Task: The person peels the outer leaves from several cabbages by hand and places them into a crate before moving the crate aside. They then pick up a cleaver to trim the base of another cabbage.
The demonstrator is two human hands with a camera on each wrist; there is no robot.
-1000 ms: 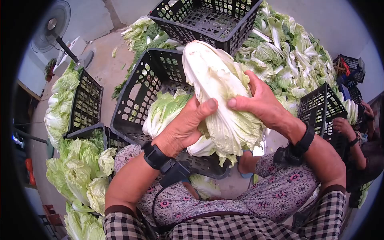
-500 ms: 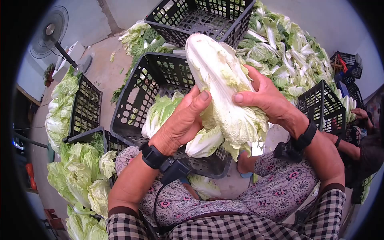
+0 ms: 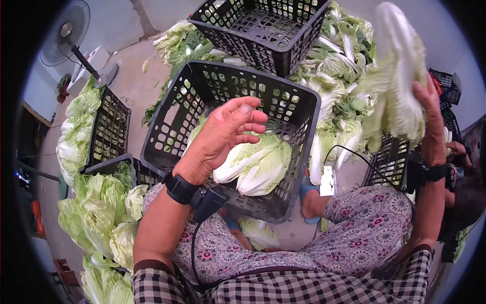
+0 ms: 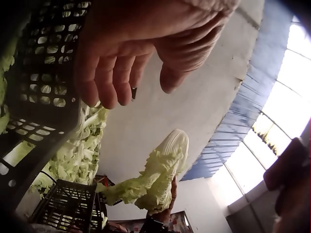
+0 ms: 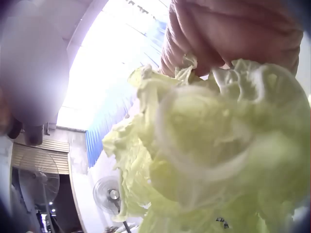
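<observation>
A large pale cabbage [image 3: 400, 76] is held up at the upper right by the right hand [image 3: 430, 109], whose fingers grip its lower right side. The same cabbage [image 4: 165, 170] stands upright in the left wrist view, and its frilly leaves [image 5: 194, 145] fill much of the right wrist view. The left hand [image 3: 223, 134] is empty, its fingers relaxed and slightly bent above a black crate [image 3: 233, 76]. Cabbages [image 3: 263, 164] lie in that crate, partly behind the left hand.
Another black crate [image 3: 291, 48] stands behind, beside a heap of loose leaves [image 3: 331, 81]. Cabbages in crates [image 3: 109, 131] line the left side, with a fan [image 3: 66, 30] beyond. A second person's arm [image 3: 458, 149] shows at the far right, near a crate [image 3: 387, 164].
Both hands were on the cabbage over the crate. The left hand has let go, while the right hand has carried the cabbage up and to the right.
</observation>
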